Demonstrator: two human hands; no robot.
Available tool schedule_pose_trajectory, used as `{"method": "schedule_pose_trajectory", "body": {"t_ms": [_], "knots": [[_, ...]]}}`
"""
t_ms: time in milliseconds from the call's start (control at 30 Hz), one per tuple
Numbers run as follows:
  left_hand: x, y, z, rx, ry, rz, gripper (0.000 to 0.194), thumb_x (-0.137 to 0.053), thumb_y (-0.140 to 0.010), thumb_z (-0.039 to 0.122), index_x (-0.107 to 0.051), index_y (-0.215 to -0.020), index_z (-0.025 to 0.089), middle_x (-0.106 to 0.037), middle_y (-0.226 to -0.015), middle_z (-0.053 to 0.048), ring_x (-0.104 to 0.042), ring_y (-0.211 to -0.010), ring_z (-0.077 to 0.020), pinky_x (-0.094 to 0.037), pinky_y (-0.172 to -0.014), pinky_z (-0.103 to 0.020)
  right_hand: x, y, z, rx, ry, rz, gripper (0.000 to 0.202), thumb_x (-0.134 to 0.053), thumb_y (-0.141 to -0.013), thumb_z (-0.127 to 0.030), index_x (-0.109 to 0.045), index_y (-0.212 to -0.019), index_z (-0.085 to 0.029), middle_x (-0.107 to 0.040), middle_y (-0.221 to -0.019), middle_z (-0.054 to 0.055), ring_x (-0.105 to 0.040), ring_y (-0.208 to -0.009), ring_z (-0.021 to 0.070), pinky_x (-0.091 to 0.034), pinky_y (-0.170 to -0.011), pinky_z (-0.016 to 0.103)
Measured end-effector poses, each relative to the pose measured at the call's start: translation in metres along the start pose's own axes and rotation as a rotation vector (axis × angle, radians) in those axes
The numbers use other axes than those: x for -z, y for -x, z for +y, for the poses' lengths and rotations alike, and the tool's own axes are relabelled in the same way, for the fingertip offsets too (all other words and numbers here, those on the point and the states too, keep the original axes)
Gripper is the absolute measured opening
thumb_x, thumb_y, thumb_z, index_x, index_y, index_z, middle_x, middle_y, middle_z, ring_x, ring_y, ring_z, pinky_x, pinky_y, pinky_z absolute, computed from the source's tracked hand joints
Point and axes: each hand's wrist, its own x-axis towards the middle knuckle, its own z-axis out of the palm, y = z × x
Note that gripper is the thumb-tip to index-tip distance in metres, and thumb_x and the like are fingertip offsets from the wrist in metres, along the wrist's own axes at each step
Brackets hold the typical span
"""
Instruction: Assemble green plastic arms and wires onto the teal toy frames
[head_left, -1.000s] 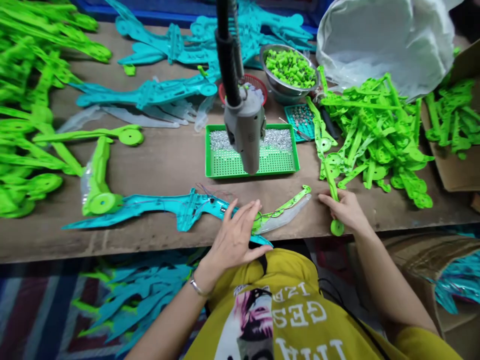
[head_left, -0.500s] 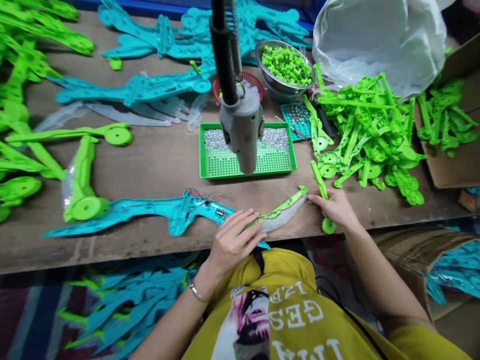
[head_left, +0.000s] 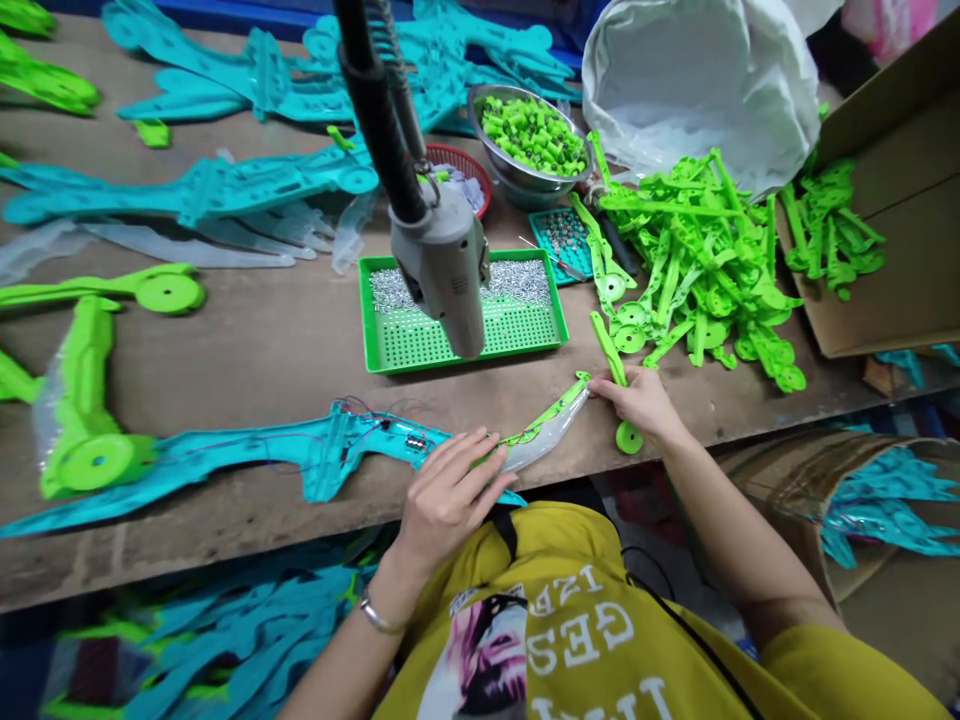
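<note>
A long turquoise plastic half-shell [head_left: 255, 447], shaped like a toy bow, lies along the front of the bench with thin wires in it. My left hand [head_left: 450, 490] rests flat over its right end, fingers stretched, covering the joint with a slim green plastic arm [head_left: 546, 412]. Along that arm's lower side runs a curved translucent strip [head_left: 546, 440]. My right hand [head_left: 641, 400] is closed around another green plastic arm with a round end [head_left: 609, 348], and its thumb and fingertips meet the strip's outer tip.
An electric screwdriver [head_left: 442, 280] hangs over a green tray of screws [head_left: 375, 350]. Behind stand a metal bowl of green pieces [head_left: 487, 170] and a white sack [head_left: 697, 80]. Green arms [head_left: 697, 270] are heaped at right, by a cardboard box [head_left: 900, 220].
The view has turned to the right, so the bench things appear further left. The translucent strip now sits closer along the green arm. Both hands keep nearly the same hold.
</note>
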Motion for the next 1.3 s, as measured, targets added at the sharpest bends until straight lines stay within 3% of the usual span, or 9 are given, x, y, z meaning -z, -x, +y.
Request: {"method": "schedule_pose_trajectory", "body": {"t_ms": [267, 567, 733, 867, 967, 1200, 1300], "knots": [[-0.001, 0.0, 0.002, 0.043, 0.014, -0.003, 0.024, -0.072, -0.087, 0.022, -0.071, -0.111, 0.023, -0.077, -0.108, -0.008, -0.072, -0.108, -0.025, -0.059, -0.095, -0.042, 0.0, -0.015, 0.004, 0.054, 0.125, -0.03, 0.024, -0.074, -0.063, -0.038, -0.066, -0.069, -0.016, -0.071, -0.065, 0.004, -0.059, -0.06, 0.0149, -0.043, -0.06, 0.026], [0.006, -0.008, 0.012, 0.073, -0.046, -0.1, 0.033, -0.067, -0.09, 0.021, -0.065, -0.122, 0.019, -0.074, -0.114, -0.01, -0.068, -0.111, -0.0262, -0.056, -0.099, -0.045, 0.005, -0.014, -0.004, 0.009, 0.082, -0.154, 0.034, -0.074, -0.067, -0.047, -0.058, -0.078, -0.018, -0.063, -0.058, -0.002, -0.043, -0.044, 0.0078, -0.028, -0.043, 0.022], [0.007, -0.009, 0.015, 0.071, -0.086, -0.126, 0.034, -0.066, -0.09, 0.021, -0.065, -0.124, 0.02, -0.073, -0.116, -0.009, -0.066, -0.113, -0.0273, -0.054, -0.101, -0.047, 0.009, -0.011, -0.005, 0.0, 0.035, -0.144, 0.039, -0.076, -0.068, -0.052, -0.055, -0.077, -0.02, -0.059, -0.058, -0.004, -0.037, -0.039, 0.0057, -0.026, -0.037, 0.022], [0.008, -0.01, 0.02, 0.07, -0.097, -0.127, 0.036, -0.067, -0.089, 0.021, -0.063, -0.125, 0.019, -0.072, -0.119, -0.011, -0.065, -0.116, -0.0289, -0.053, -0.102, -0.049, 0.018, -0.003, -0.012, 0.018, -0.084, -0.082, 0.041, -0.071, -0.073, -0.058, -0.052, -0.079, -0.022, -0.055, -0.059, -0.005, -0.047, -0.043, 0.0091, -0.037, -0.039, 0.022], [0.007, -0.012, 0.022, 0.069, -0.116, -0.119, 0.034, -0.066, -0.09, 0.018, -0.063, -0.123, 0.017, -0.07, -0.122, -0.013, -0.063, -0.119, -0.0299, -0.053, -0.101, -0.049, 0.021, 0.005, -0.013, 0.044, -0.149, -0.119, 0.044, -0.07, -0.072, -0.06, -0.057, -0.087, -0.021, -0.054, -0.06, -0.005, -0.055, -0.05, 0.0132, -0.048, -0.047, 0.026], [-0.003, -0.008, 0.017, 0.053, -0.077, -0.115, 0.029, -0.068, -0.091, 0.024, -0.065, -0.12, 0.018, -0.072, -0.118, -0.012, -0.066, -0.117, -0.0282, -0.055, -0.101, -0.048, 0.012, 0.005, 0.013, 0.1, 0.247, -0.049, 0.032, -0.064, -0.077, -0.051, -0.062, -0.077, -0.019, -0.046, -0.044, -0.006, -0.044, -0.04, 0.0122, -0.032, -0.042, 0.024], [-0.004, -0.005, 0.015, 0.048, -0.066, -0.09, 0.029, -0.067, -0.092, 0.023, -0.065, -0.121, 0.02, -0.073, -0.119, -0.01, -0.066, -0.118, -0.0269, -0.054, -0.103, -0.048, 0.008, 0.003, 0.014, 0.115, 0.245, -0.037, 0.032, -0.065, -0.075, -0.049, -0.067, -0.079, -0.017, -0.048, -0.05, -0.005, -0.043, -0.042, 0.0116, -0.031, -0.043, 0.025]]}}
